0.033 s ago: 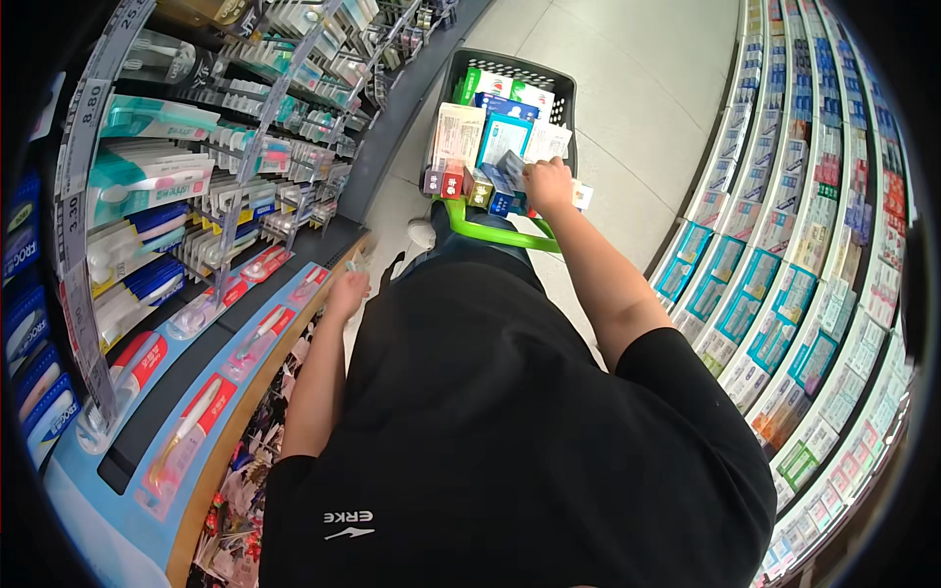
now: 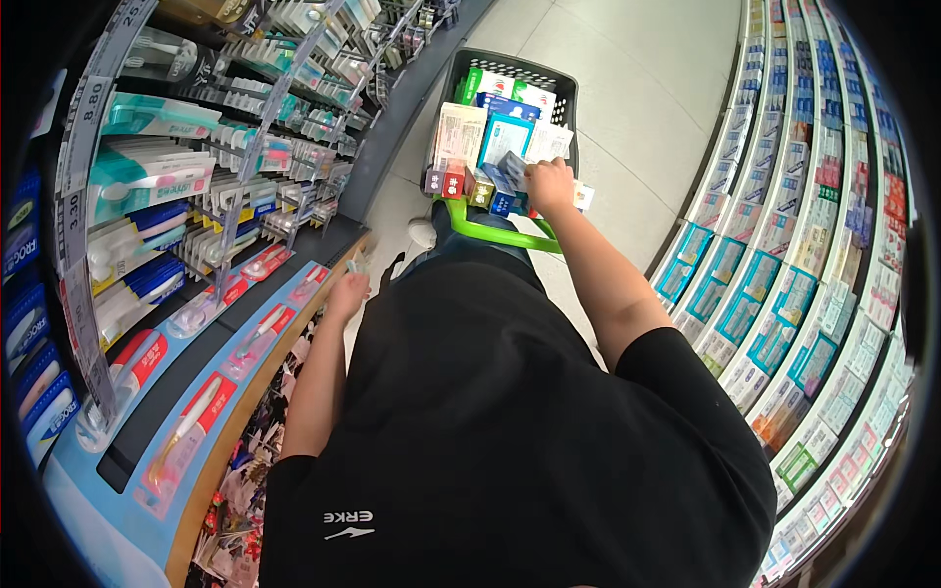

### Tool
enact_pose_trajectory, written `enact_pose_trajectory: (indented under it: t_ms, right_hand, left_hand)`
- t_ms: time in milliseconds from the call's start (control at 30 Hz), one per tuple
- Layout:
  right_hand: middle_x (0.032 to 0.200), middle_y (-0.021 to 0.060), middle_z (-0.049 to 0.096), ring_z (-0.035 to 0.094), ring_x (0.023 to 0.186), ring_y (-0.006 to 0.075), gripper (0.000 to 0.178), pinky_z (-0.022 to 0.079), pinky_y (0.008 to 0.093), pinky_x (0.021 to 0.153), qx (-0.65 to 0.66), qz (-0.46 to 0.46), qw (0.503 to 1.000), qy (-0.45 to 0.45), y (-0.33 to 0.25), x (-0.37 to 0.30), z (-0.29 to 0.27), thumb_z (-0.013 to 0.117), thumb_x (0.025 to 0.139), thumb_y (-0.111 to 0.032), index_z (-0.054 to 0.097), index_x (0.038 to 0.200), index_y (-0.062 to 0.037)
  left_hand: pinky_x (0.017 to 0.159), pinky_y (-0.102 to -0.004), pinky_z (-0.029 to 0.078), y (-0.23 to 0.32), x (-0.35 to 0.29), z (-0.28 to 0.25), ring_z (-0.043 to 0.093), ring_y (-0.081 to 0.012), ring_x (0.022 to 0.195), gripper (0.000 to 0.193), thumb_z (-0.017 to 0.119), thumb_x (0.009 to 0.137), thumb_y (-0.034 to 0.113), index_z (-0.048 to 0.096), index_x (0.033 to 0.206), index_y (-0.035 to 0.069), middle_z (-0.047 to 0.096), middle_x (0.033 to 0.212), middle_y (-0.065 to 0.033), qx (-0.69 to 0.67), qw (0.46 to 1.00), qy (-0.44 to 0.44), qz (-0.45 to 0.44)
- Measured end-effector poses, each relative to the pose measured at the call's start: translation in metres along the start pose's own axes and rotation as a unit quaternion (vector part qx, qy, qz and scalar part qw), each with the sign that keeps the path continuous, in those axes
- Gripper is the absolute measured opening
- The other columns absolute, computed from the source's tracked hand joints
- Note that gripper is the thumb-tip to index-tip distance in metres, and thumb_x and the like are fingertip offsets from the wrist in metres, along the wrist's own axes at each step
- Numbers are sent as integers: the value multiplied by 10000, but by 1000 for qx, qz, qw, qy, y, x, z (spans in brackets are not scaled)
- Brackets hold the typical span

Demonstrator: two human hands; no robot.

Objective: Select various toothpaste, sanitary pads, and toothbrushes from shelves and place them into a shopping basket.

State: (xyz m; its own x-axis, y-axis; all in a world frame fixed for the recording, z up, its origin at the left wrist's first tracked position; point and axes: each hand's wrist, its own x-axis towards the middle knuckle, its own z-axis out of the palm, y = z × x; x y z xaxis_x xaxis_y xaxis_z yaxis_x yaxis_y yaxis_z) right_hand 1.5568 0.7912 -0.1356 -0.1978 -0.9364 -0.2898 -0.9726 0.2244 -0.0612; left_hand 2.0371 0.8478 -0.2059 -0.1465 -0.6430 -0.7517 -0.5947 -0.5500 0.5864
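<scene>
My right hand (image 2: 549,186) reaches forward into a dark shopping basket (image 2: 564,93) with a green handle (image 2: 500,235). Its fingers are closed on a blue and white pack (image 2: 510,174) lying on top of several boxes. My left hand (image 2: 348,292) hangs at the edge of the left shelf ledge (image 2: 294,323), fingers curled around a small pale packet (image 2: 354,265) too small to make out. A black T-shirt fills the lower middle of the view.
Toothbrush packs hang on hooks on the left rack (image 2: 176,186), with blister packs lying on the ledge below. Rows of toothpaste boxes fill the right shelves (image 2: 784,294). A pale tiled aisle floor (image 2: 637,88) runs ahead between them.
</scene>
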Motion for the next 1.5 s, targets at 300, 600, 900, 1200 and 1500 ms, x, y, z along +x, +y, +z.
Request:
enact_pose_trajectory:
  t_ms: [300, 600, 900, 1200, 1500]
  right_hand:
    - [1005, 13, 756, 588, 1109, 265, 166, 440, 431, 934, 40, 7, 999, 34, 8, 0, 2, 686, 859, -204, 814, 963, -186]
    - [1256, 101, 652, 557, 1230, 302, 294, 440, 449, 1038, 66, -33, 996, 55, 14, -7, 8, 730, 851, -209, 755, 1142, -177]
    - [1148, 100, 697, 590, 1171, 338, 340, 477, 466, 983, 101, -70, 990, 63, 4, -24, 6, 742, 844, -193, 704, 1176, -128]
    - [1054, 163, 722, 658, 1024, 354, 203, 494, 456, 927, 270, -23, 947, 171, -8, -32, -21, 679, 939, -168, 711, 1102, -52]
    - [922, 179, 696, 636, 890, 371, 147, 490, 468, 844, 263, -193, 943, 64, -51, -80, -41, 653, 965, -158, 701, 976, -19]
  left_hand:
    - [867, -437, 532, -42, -1, 6, 708, -348, 974, 417, 608, 912, 409, 715, 1000, 16, 737, 967, -196, 162, 987, 11, -6]
    - [915, -474, 510, -17, -2, 5, 666, -419, 1042, 464, 555, 926, 439, 707, 1046, 17, 705, 1054, -247, 197, 979, -30, 36]
    - [880, -489, 520, -2, -7, 0, 675, -406, 1015, 367, 569, 932, 370, 697, 983, 29, 716, 1019, -227, 218, 976, -3, 19]
    - [745, -410, 559, 93, -31, -6, 728, -316, 847, 290, 688, 937, 292, 692, 972, 5, 735, 871, -154, 34, 966, 210, 150]
    - [888, -336, 501, 258, -99, -121, 605, -224, 1059, 349, 713, 952, 121, 570, 1247, 1, 595, 1225, -135, -159, 673, 613, 381]
